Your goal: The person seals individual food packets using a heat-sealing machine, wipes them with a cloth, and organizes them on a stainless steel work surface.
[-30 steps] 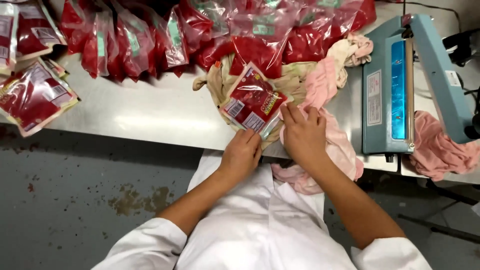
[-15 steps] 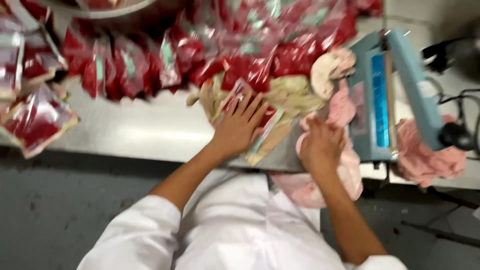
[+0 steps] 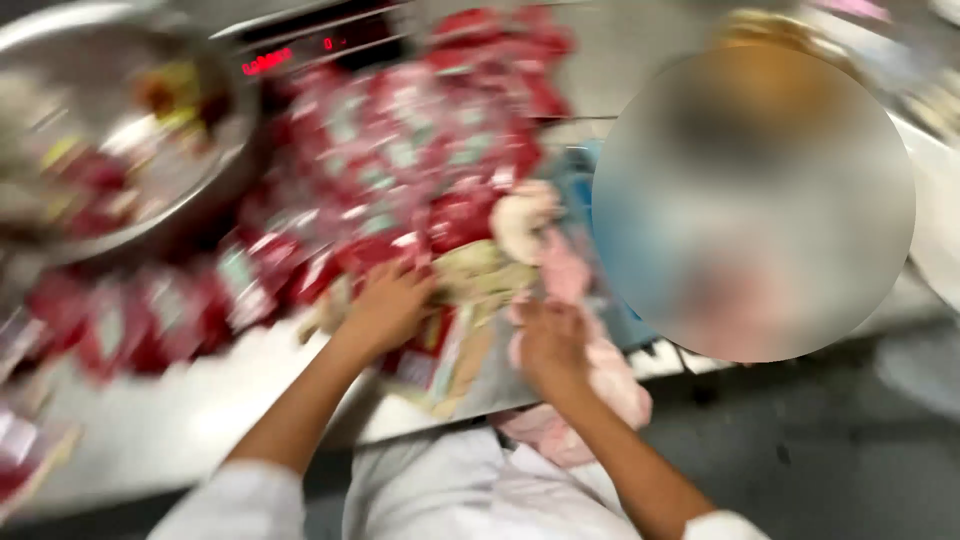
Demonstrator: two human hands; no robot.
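The pale surface (image 3: 170,430) is carrying everything, with a heap of red pouches (image 3: 400,170) spreading from nine to twelve o'clock and a steel bowl (image 3: 120,130) sitting at ten. Pink cloth (image 3: 590,390) is hanging at five o'clock. At centre, a flat pouch (image 3: 445,350) is lying at the near edge. The left hand (image 3: 390,305) is pressing flat on it, fingers spread; the right hand (image 3: 548,340) is resting at its three o'clock side, though blur is hiding whether it is gripping. The pouch is looking light, limp and slick; pinching its edge seam would likely hold best.
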